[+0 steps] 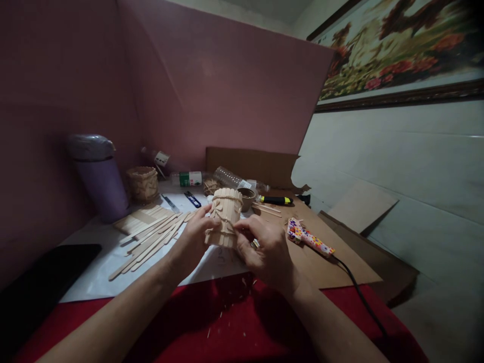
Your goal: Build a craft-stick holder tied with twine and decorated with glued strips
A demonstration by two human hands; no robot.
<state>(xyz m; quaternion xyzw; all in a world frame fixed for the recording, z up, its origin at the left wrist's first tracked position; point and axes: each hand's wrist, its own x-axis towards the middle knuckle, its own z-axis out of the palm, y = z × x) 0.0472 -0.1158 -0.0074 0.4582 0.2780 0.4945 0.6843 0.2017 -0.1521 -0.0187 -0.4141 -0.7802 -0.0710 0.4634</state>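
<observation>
A small cup of upright craft sticks [227,209] is held over the front of the table, slightly tilted. Twine [227,221] is wound round it near top and bottom, and a strand runs slantwise across the front between leaf-like pieces. My left hand [194,234] grips the cup from the left, thumb on its front. At the right side, the thumb and forefinger of my right hand [264,247] are pinched together where the slanting strand ends; the fingertips partly cover it. A ring shows on this hand.
Loose craft sticks [155,242] lie at left on white paper. Behind are a purple flask [100,186], a decorated pot [142,184], plastic bottles [230,177], a brown bowl [246,199] and a yellow-black cutter [277,200]. A corded glue gun [308,239] rests on cardboard [340,269] at right.
</observation>
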